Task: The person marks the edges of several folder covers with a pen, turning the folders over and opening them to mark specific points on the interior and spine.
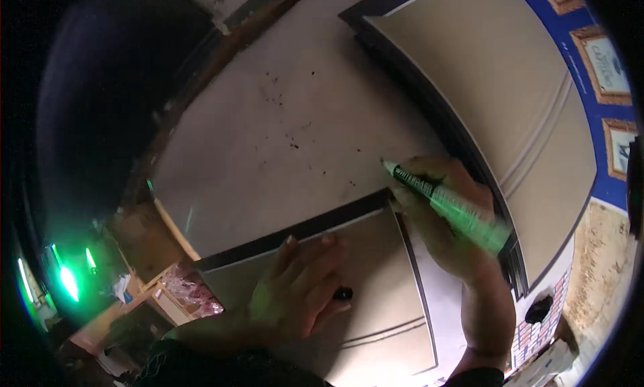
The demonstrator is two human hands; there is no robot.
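Marker (464, 217), right of centre | right hand (448, 238) grasping its barrel; left hand (295, 283), lower centre, seemingly pinching a black cap (343, 293) over the board (386, 273) | marker likely light, rigid, smooth: hold mid-barrel; board probably stiff: take by its dark edges

A green marker (453, 206) blurred toward its rear; the left hand (292, 290) partly hiding a black cap (343, 293); stacked beige boards (483, 85) cropped above.
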